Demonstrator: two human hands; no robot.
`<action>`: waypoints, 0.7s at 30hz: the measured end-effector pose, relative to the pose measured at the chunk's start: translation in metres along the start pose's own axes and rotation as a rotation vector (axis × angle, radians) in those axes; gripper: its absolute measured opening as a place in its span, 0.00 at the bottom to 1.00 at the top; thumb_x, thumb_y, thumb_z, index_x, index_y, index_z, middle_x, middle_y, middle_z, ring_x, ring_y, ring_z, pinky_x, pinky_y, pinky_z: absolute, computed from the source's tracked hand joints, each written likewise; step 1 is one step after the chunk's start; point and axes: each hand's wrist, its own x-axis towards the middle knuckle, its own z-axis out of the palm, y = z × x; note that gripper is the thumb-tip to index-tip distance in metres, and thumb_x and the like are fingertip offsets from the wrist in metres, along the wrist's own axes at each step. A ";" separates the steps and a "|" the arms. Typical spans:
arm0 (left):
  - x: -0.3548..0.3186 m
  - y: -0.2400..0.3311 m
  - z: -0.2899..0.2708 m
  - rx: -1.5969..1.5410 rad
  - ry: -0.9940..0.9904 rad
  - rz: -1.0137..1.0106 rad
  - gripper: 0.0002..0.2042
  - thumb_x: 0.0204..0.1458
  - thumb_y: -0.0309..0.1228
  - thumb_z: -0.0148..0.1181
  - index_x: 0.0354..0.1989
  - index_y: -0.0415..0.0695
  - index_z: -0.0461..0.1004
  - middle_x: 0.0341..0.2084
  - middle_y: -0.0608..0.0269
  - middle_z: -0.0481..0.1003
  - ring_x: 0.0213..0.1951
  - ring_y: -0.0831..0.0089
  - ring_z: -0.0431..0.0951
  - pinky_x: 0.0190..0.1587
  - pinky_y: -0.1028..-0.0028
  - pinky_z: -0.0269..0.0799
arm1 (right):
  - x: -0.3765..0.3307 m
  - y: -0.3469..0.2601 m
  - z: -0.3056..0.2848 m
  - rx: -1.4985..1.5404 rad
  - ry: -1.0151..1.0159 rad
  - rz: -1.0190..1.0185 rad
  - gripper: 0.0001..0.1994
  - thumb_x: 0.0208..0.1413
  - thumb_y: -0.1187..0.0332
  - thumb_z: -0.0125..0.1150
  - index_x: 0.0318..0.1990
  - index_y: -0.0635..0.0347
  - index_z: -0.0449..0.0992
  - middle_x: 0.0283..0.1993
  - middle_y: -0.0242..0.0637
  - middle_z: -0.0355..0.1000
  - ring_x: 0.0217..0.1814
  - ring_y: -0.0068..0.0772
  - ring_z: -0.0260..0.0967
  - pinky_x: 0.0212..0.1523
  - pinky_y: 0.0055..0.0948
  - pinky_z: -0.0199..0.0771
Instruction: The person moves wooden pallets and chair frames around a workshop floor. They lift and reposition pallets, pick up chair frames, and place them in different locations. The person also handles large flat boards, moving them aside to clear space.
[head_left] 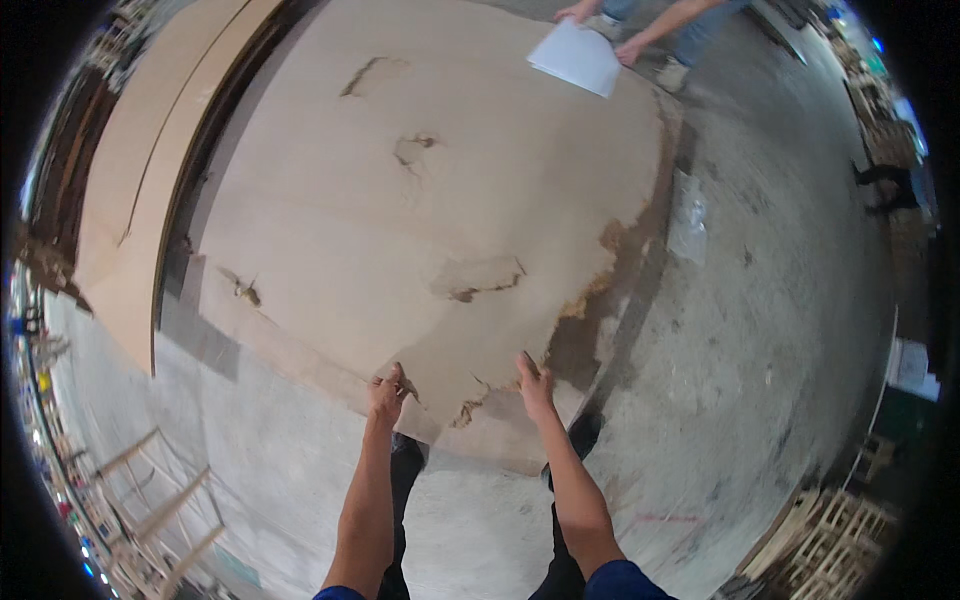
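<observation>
From the head camera, a person stood at the near end of a large veneer sheet [400,230] that filled the centre and upper half of the frame, lying on a stack [620,300] over the concrete floor [760,380]. The left hand [386,394] gripped the sheet's torn near edge at lower centre, fingers curled over it. The right hand [535,382], just to the right, pressed on the same edge with fingers extended; whether it pinched the sheet or only lay on it could not be told. Both hands met the edge at about the same reach, neither clearly nearer. The sheet stretched away from the hands toward the top of the frame, its long axis running from lower centre up and slightly right. Splits and knot holes marked its surface, and the right margin was ragged. At the far end, upper right, another person's hands [630,48] held a white sheet [577,57] over the veneer. More pale boards [140,170] lay along the upper left, and wooden frames [160,500] lay at lower left.
</observation>
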 end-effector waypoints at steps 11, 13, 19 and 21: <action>-0.011 -0.105 -0.037 0.254 0.189 -0.058 0.15 0.51 0.36 0.59 0.35 0.33 0.68 0.28 0.60 0.70 0.30 0.69 0.72 0.31 0.67 0.73 | -0.032 0.089 -0.039 0.323 -0.200 0.414 0.30 0.59 0.55 0.48 0.57 0.77 0.55 0.62 0.46 0.54 0.38 0.46 0.74 0.34 0.33 0.82; 0.002 -0.119 -0.054 0.270 0.237 -0.104 0.17 0.51 0.37 0.60 0.35 0.32 0.68 0.29 0.59 0.70 0.31 0.68 0.73 0.32 0.67 0.74 | -0.030 0.091 -0.039 0.275 -0.236 0.500 0.31 0.59 0.54 0.47 0.61 0.71 0.51 0.63 0.48 0.53 0.35 0.46 0.75 0.33 0.33 0.81; -0.027 -0.093 -0.006 0.536 0.046 -0.150 0.21 0.52 0.39 0.58 0.42 0.31 0.68 0.34 0.53 0.73 0.34 0.65 0.76 0.33 0.67 0.76 | -0.032 0.112 -0.065 0.105 -0.052 0.583 0.21 0.57 0.58 0.52 0.49 0.66 0.64 0.49 0.47 0.65 0.27 0.40 0.73 0.31 0.31 0.80; -0.053 -0.061 -0.003 0.791 -0.062 -0.271 0.20 0.53 0.40 0.56 0.44 0.33 0.68 0.35 0.50 0.74 0.34 0.65 0.77 0.33 0.69 0.76 | -0.060 0.106 -0.077 0.043 0.139 0.508 0.15 0.53 0.66 0.56 0.45 0.65 0.65 0.42 0.44 0.66 0.26 0.37 0.71 0.29 0.30 0.79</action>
